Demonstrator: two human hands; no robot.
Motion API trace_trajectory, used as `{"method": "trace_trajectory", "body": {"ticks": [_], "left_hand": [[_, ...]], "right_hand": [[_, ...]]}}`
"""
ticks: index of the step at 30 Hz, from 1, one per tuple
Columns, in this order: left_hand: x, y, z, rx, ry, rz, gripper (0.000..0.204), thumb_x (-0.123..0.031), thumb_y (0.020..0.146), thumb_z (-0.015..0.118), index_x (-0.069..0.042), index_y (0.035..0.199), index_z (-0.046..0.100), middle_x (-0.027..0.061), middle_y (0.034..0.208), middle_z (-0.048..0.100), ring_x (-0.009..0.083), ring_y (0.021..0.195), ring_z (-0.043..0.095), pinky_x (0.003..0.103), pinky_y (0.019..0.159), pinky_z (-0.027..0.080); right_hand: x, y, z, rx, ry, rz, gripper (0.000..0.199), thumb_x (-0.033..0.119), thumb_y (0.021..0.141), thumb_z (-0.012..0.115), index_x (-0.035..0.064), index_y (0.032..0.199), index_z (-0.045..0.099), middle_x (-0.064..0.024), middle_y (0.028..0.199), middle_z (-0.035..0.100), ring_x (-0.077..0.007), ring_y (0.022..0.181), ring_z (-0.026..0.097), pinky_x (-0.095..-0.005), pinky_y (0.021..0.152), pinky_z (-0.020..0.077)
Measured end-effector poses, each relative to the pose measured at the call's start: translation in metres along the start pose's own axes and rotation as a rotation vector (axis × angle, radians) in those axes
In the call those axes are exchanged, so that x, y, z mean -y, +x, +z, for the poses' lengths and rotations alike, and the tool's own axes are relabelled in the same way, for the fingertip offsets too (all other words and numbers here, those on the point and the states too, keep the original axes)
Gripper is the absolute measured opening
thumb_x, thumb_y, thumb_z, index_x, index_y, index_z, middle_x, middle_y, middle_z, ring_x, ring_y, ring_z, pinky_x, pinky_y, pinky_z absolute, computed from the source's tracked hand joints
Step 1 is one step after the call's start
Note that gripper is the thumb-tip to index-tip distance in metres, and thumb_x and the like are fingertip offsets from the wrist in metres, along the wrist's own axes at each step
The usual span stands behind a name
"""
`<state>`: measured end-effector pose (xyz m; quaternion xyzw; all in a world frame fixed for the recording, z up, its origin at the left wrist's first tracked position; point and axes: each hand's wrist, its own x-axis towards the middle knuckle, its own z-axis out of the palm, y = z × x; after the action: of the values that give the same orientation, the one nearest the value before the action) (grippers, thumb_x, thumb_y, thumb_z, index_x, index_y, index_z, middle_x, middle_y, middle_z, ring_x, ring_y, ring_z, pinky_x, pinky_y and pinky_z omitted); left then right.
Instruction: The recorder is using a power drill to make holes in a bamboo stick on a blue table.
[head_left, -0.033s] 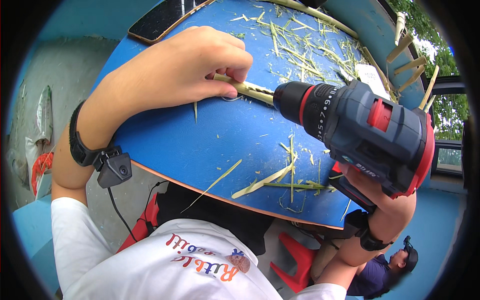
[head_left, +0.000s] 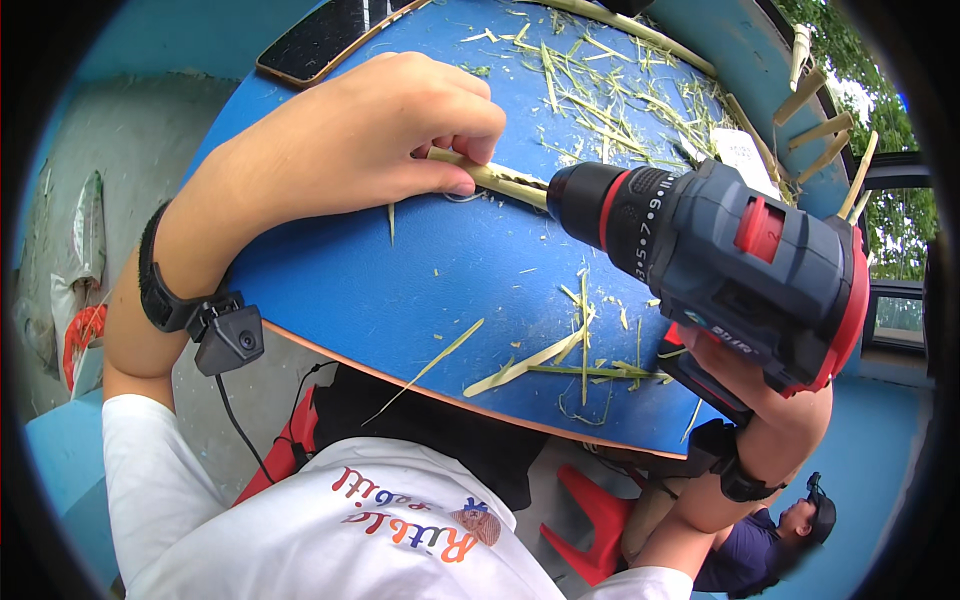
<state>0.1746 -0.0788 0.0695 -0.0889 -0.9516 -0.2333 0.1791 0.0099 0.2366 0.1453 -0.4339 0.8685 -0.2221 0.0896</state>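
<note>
My left hand (head_left: 410, 130) pinches a pale green plant stalk (head_left: 510, 187) between thumb and fingers, just above the blue tabletop (head_left: 370, 280). From the right, a dark grey and red cordless drill (head_left: 740, 265) points at that stalk. Its dark twisted bit (head_left: 525, 181) lies along the stalk, and I cannot tell how far it goes in. My right hand (head_left: 745, 375) is wrapped round the drill's handle, its fingers mostly hidden behind the drill body.
Shredded stalk fibres (head_left: 610, 115) cover the table's far right, with more strips (head_left: 540, 365) near its front edge. A phone (head_left: 320, 40) lies at the far left. Red stools (head_left: 585, 525) stand below. Another person (head_left: 750, 545) sits at the lower right.
</note>
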Motion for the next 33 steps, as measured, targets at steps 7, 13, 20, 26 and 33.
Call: {"method": "trace_trajectory", "body": {"ticks": [7,13,20,26,33], "left_hand": [[0.002,0.000,0.000,-0.010,0.009,0.020,0.018,-0.007,0.077,0.076,-0.002,0.081,0.059,0.0070,0.081,0.059,0.0207,0.073,0.060,0.032,0.062,0.048],[0.002,-0.002,0.000,-0.008,0.012,0.011,0.018,-0.007,0.078,0.076,-0.003,0.081,0.059,0.0068,0.082,0.059,0.0206,0.074,0.060,0.032,0.063,0.049],[0.003,-0.004,0.001,-0.003,0.018,0.011,0.018,-0.008,0.078,0.075,-0.003,0.081,0.059,0.0068,0.082,0.059,0.0207,0.074,0.060,0.032,0.063,0.049],[0.004,-0.002,0.003,0.001,0.001,0.020,0.018,-0.008,0.078,0.075,-0.002,0.081,0.059,0.0069,0.081,0.059,0.0208,0.073,0.060,0.032,0.063,0.048],[0.003,0.001,0.003,0.002,0.013,0.023,0.018,-0.009,0.078,0.076,-0.002,0.080,0.058,0.0071,0.080,0.058,0.0209,0.072,0.060,0.033,0.062,0.048]], "right_hand": [[0.017,0.007,0.000,0.019,0.000,-0.146,0.036,0.003,0.071,0.081,-0.0008,0.105,0.068,-0.0073,0.097,0.073,-0.0145,0.086,0.068,-0.0281,0.077,0.0533],[0.023,0.020,0.001,0.077,-0.123,-0.603,0.033,-0.001,0.072,0.082,0.0042,0.102,0.071,-0.0088,0.099,0.072,-0.0183,0.084,0.070,-0.0275,0.075,0.0542],[0.020,0.020,0.003,0.025,-0.261,-0.749,0.032,-0.005,0.070,0.082,0.0043,0.100,0.072,-0.0105,0.100,0.072,-0.0207,0.085,0.070,-0.0278,0.075,0.0552],[0.025,0.020,0.003,0.110,-0.139,-0.594,0.032,-0.006,0.072,0.080,0.0033,0.101,0.071,-0.0110,0.100,0.072,-0.0203,0.084,0.070,-0.0276,0.074,0.0550],[0.028,0.016,0.001,0.105,-0.037,-0.453,0.030,-0.002,0.073,0.082,0.0003,0.101,0.070,-0.0095,0.099,0.073,-0.0168,0.084,0.069,-0.0280,0.075,0.0544]]}}
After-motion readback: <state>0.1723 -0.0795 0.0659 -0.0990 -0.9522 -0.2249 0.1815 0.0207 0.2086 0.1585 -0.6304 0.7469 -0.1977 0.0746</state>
